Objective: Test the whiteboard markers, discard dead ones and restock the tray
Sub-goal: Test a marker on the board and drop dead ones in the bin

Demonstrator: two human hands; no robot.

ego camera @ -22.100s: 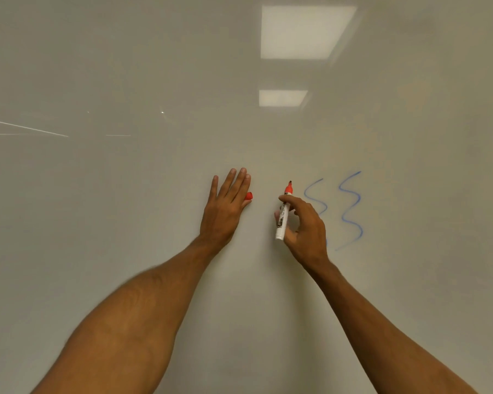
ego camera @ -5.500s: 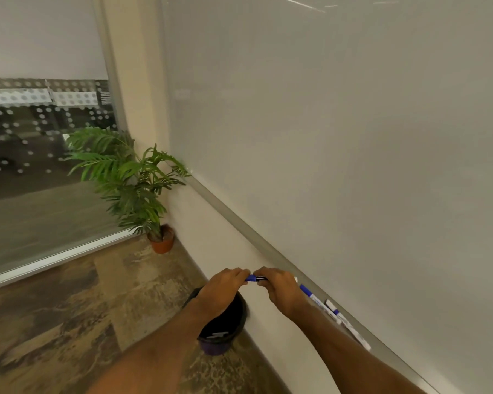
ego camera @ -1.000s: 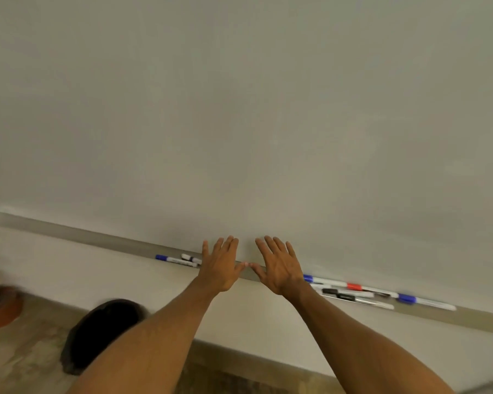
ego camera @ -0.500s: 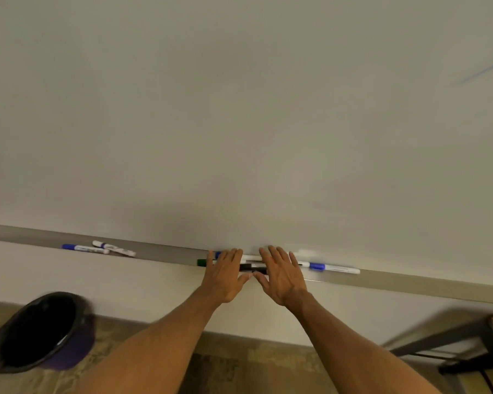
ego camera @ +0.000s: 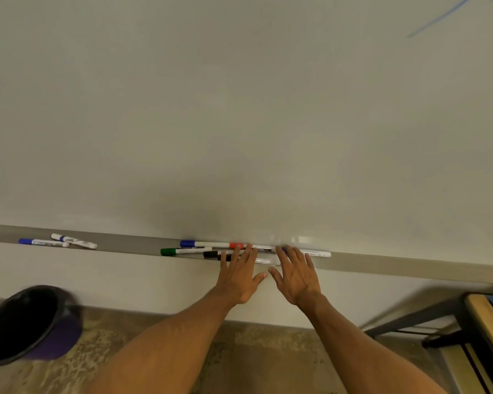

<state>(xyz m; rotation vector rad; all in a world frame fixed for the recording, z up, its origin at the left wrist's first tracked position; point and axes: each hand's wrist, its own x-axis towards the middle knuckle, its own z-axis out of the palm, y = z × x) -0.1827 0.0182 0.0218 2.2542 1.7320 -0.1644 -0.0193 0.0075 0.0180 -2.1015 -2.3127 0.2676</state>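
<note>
- The whiteboard (ego camera: 239, 109) fills most of the view. It is bare apart from a slanting blue stroke (ego camera: 438, 17) near its upper right corner.
- The grey marker tray (ego camera: 396, 264) runs along the whiteboard's bottom edge, from the left side of the view to the right.
- A black waste bin (ego camera: 63, 339) with a purple lower part stands on the patterned floor (ego camera: 268, 359), below the tray's left end.
- A wooden-topped table (ego camera: 485, 322) on a dark metal frame shows at the lower right, with something blue on it that is cut off by the edge.
- The left hand (ego camera: 238, 275) is flat, its fingers straight and apart. The fingertips rest on the markers in the middle of the tray and grip nothing.
- The right hand (ego camera: 298, 277) lies just beside it in the same way, with straight fingers spread over the tray. The two thumbs point at each other and almost meet.
- Several markers lie lengthwise at the tray's middle: a blue-capped marker (ego camera: 200, 244) and a red-capped marker (ego camera: 236, 245) at the back edge, a green-capped marker (ego camera: 182, 251) in front of them, and a black-capped marker (ego camera: 212, 254) at the front edge under the left fingers.
- A white-barrelled marker (ego camera: 317, 253) sticks out to the right of the right hand.
- Two more blue markers (ego camera: 42, 242) lie close together near the tray's left end, well apart from the hands.
</note>
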